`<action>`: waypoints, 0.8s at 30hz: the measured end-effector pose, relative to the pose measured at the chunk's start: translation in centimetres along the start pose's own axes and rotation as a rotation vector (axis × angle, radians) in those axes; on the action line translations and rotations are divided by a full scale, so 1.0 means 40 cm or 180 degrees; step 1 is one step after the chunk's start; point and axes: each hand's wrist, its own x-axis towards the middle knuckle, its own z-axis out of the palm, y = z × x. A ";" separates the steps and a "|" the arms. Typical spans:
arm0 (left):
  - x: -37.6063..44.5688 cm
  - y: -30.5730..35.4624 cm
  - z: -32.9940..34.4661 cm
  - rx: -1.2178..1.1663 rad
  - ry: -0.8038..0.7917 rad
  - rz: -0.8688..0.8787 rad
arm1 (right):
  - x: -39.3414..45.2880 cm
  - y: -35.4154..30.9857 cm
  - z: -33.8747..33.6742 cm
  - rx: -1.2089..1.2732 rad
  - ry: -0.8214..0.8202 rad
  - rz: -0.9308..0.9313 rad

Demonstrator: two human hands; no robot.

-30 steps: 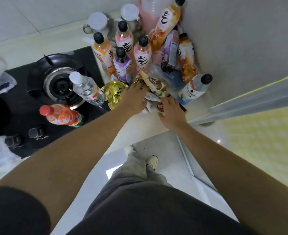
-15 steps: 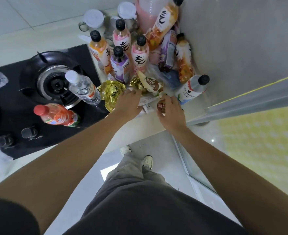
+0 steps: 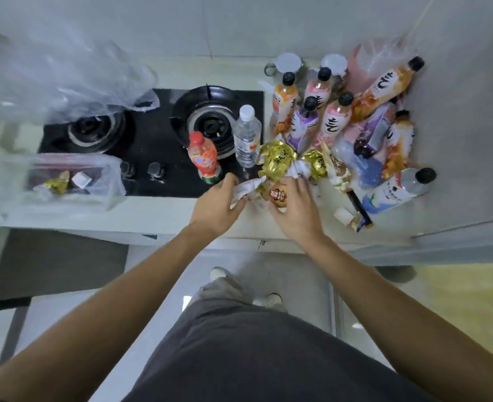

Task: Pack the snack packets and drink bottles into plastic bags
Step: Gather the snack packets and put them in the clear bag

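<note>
- Compared with a second ago, I am seeing far more of the counter: the whole black hob [image 3: 152,146] with both burners and a clear plastic bag [image 3: 74,181] at the left are now showing, where only one burner was in view.
- My left hand [image 3: 216,208] is now pinching a white packet [image 3: 246,188] at the counter's front, having come back from the gold packet [image 3: 277,161] it was resting on.
- My right hand [image 3: 296,210] is curling its fingers round a small brown-labelled packet [image 3: 278,195], which it was only touching before.
- The packets are lying between the hob and the cluster of drink bottles [image 3: 335,117] crowding the right wall; a red-capped orange bottle [image 3: 204,159] and a clear water bottle [image 3: 246,134] are standing on the hob's right edge, just beside my left hand.
- Open counter is running along the front edge left of my hands, toward the bag, which is already holding a few small packets.
- Dark characters are showing on the gold packet and on the bottle labels, but I cannot read them.
</note>
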 end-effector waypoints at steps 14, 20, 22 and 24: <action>-0.273 -0.572 -0.298 -0.0058 0.0928 -0.1178 | 0.121 -0.576 0.343 0.0267 -0.0977 -0.1166; -0.272 -0.890 -0.428 -0.0106 0.0973 -0.1250 | 0.209 -0.835 0.557 0.0159 -0.1113 -0.1078; -0.260 -0.984 -0.466 -0.0108 0.0883 -0.1237 | 0.234 -0.907 0.622 0.0149 -0.1166 -0.1005; -0.232 -1.059 -0.495 -0.0113 0.0748 -0.1222 | 0.258 -0.957 0.680 0.0076 -0.1189 -0.0918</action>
